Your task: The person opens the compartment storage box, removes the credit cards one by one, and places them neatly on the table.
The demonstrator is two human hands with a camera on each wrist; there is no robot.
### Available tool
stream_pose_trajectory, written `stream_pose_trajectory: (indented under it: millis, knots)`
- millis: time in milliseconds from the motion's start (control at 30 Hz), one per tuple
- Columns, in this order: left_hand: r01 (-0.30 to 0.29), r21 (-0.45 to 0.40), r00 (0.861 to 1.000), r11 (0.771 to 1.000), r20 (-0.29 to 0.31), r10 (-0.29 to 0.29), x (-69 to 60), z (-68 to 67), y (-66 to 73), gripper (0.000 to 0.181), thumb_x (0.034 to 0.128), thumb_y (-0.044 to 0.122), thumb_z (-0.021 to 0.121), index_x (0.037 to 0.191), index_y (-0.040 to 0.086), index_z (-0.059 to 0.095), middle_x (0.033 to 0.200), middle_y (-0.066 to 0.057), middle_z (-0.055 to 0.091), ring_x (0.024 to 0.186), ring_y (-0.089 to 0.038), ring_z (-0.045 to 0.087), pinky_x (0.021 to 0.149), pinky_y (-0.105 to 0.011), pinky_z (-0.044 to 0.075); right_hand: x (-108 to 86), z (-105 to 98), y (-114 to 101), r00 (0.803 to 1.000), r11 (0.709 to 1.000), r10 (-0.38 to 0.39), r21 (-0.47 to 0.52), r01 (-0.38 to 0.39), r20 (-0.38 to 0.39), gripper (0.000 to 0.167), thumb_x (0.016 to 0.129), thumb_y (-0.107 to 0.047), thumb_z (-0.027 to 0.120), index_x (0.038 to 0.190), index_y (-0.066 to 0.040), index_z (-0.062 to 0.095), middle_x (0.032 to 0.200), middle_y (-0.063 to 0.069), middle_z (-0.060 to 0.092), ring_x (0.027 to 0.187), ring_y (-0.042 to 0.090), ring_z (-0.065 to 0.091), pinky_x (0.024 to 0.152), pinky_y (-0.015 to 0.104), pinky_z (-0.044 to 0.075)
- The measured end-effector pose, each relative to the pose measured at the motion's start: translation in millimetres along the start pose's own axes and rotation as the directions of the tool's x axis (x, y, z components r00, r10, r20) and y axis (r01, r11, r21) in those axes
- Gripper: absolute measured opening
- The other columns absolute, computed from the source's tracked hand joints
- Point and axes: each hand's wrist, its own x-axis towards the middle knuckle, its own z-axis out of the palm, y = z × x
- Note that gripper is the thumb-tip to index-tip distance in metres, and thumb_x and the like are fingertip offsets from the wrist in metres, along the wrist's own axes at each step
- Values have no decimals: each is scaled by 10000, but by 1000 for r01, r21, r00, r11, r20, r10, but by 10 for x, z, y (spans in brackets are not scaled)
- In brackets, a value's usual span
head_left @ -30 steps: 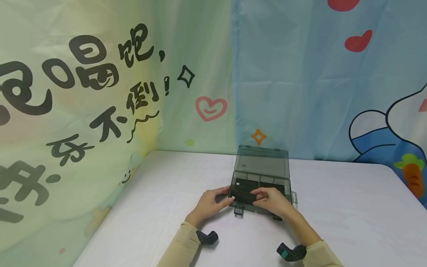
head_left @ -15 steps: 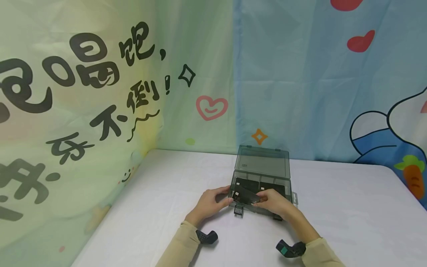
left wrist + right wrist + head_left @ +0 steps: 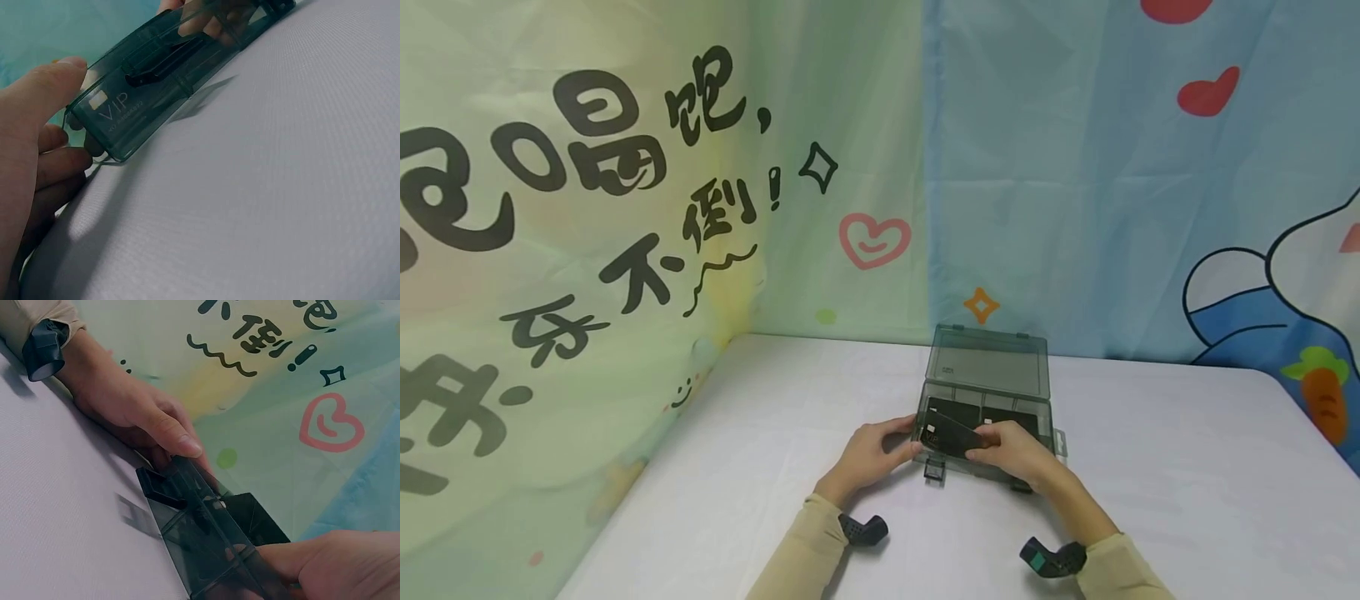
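Note:
A smoky clear plastic organizer box (image 3: 987, 362) stands on the table with its lid raised at the back. My left hand (image 3: 867, 457) grips the box's left end, thumb at the front corner and fingers along the side. With thumb and fingers, my right hand (image 3: 1017, 454) pinches the right end of a black card (image 3: 949, 437) marked VIP. That card tilts at the front of the box; in the right wrist view the black card (image 3: 256, 515) rises above the rim. Through the front wall in the left wrist view, VIP lettering (image 3: 117, 105) shows.
More black cards (image 3: 955, 408) lie in the rear part of the box. An undone front latch (image 3: 934, 471) hangs down on the left. White cloth covers the table (image 3: 1150, 467), and printed curtains (image 3: 1022, 167) hang behind and at the left.
The card in my right hand has tilted, its face turning so the VIP mark is readable. My left hand keeps its grip on the box.

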Motion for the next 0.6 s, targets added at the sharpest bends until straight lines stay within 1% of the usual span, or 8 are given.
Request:
stream_pose_trajectory:
  millis: [100, 167, 233, 433, 500, 600]
  knots:
    - [-4, 6, 1000, 1000, -1, 4, 2, 0, 2, 550, 911, 500, 566, 1361, 186, 531, 1285, 17, 628, 1222, -188, 569, 1063, -363, 432, -12, -17, 4, 1000, 1000, 15, 27, -14, -3, 377, 848, -183, 713, 1158, 14, 631, 987, 78, 673, 864, 154, 616, 764, 343, 540]
    - [-7, 6, 1000, 1000, 0, 7, -5, -5, 4, 551, 910, 503, 565, 1360, 186, 533, 1289, 16, 625, 1224, -192, 568, 1063, -368, 432, -20, -26, 8, 1000, 999, 20, 47, -20, -1, 450, 849, -194, 714, 1214, 38, 591, 1069, 106, 652, 922, 167, 611, 803, 370, 541]
    - [-7, 8, 1000, 1000, -1, 7, -12, -10, 6, 552, 910, 509, 561, 1359, 188, 533, 1291, 19, 624, 1224, -193, 568, 1063, -370, 432, -26, -34, 11, 1000, 997, 21, 74, -22, 6, 493, 855, -200, 708, 1252, 51, 558, 1113, 133, 630, 962, 185, 602, 831, 386, 537]
    - [-4, 7, 1000, 1000, -7, 4, -12, -15, 5, 540, 913, 494, 563, 1355, 184, 538, 1278, 18, 633, 1220, -198, 571, 1066, -372, 428, -42, -61, 2, 999, 990, 35, 135, -37, 15, 521, 865, -214, 700, 1279, 53, 534, 1123, 147, 612, 1001, 203, 587, 876, 408, 527]
    - [-5, 2, 1000, 1000, -8, 5, -8, -9, 3, 537, 913, 491, 565, 1354, 186, 539, 1278, 17, 632, 1220, -196, 570, 1066, -372, 428, -50, -71, -1, 999, 989, 43, 145, -44, 10, 537, 860, -216, 706, 1289, 54, 527, 1139, 139, 611, 1015, 193, 586, 894, 418, 525]
    - [-8, -11, 1000, 1000, -8, 8, -2, 5, 9, 539, 914, 487, 566, 1356, 181, 537, 1282, 15, 630, 1229, -194, 564, 1070, -373, 425, -57, -91, 6, 999, 986, 41, 162, -44, 20, 561, 862, -205, 704, 1308, 68, 501, 1157, 164, 611, 1027, 213, 601, 910, 427, 524]
